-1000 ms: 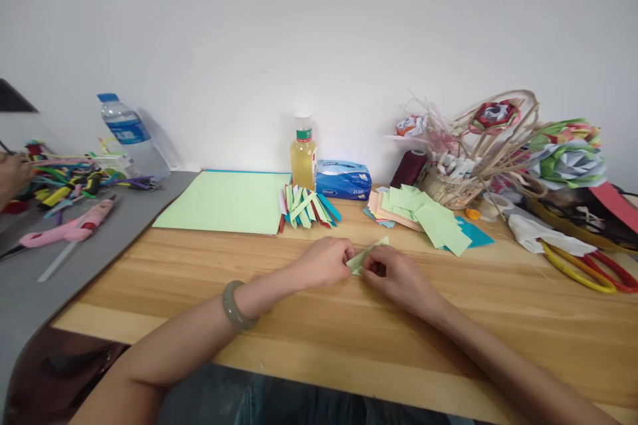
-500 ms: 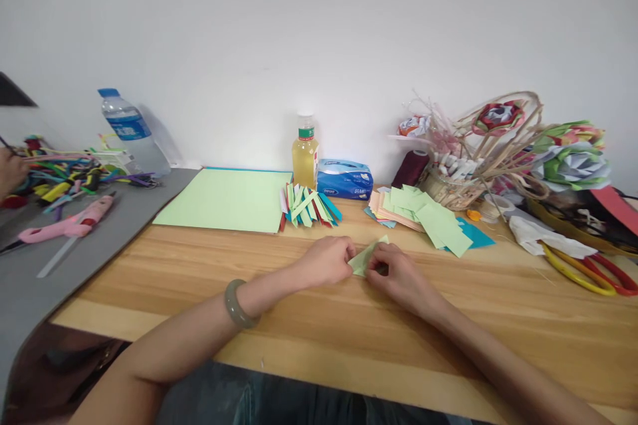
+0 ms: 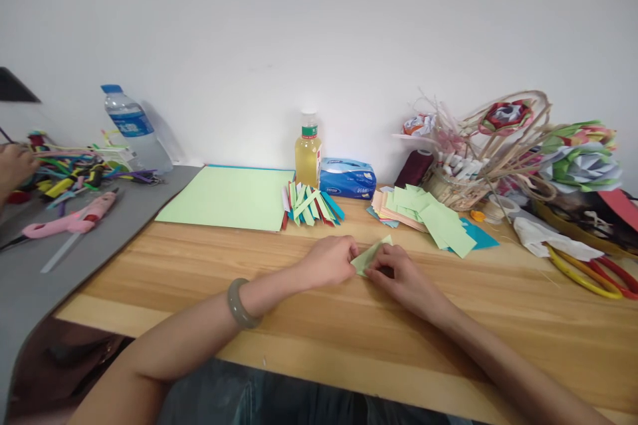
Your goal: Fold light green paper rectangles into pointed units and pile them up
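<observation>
A small light green folded paper, roughly triangular, lies on the wooden table between my hands. My left hand pinches its left corner, fingers curled. On the right side my right hand has thumb and fingertips closed on the same paper. Beyond them sits a fan of narrow coloured strips. Behind my right hand is a loose pile of light green squares, with peach and blue pieces partly under it.
Large green sheets, a yellow drink bottle and a blue tissue pack line the back. Scissors and paper flowers are right; a pink glue gun, water bottle and another person's hand left.
The view has shifted slightly. My right thumb and fingers have moved a little at the paper's lower edge; both hands still hold it. The other person's hand at far left reaches further into view.
</observation>
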Demonstrator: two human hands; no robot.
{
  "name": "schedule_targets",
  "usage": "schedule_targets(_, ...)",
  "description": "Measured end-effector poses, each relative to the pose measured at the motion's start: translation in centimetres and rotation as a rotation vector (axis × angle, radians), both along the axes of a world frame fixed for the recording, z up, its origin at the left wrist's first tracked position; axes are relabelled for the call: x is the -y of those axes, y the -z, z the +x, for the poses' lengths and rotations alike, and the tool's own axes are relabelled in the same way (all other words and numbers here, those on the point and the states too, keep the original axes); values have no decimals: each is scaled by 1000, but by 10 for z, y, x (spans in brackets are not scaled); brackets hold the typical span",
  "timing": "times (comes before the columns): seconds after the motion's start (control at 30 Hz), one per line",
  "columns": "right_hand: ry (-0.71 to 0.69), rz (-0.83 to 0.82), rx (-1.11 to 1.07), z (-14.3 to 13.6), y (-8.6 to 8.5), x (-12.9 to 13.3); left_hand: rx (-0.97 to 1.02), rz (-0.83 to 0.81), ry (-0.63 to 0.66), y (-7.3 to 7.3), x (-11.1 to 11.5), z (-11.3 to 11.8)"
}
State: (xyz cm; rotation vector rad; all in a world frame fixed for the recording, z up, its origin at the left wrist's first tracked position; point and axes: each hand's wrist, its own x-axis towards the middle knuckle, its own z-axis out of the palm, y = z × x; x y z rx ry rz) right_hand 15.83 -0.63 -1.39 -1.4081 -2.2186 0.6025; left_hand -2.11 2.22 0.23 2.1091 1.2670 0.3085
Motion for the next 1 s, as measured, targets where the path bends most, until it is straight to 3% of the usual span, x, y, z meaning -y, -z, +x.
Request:
schedule_targets(0.23, -61, -42, -55, 7, 0, 2, -36, -9, -1, -1, 1, 0)
schedule_targets(0.67, 38, -9, 8, -2, 0, 4, -8, -64, -11, -10, 2, 1)
schedule_targets(1.0, 51, 33, 7, -3, 4, 3, -31, 49, -7, 1, 2, 2)
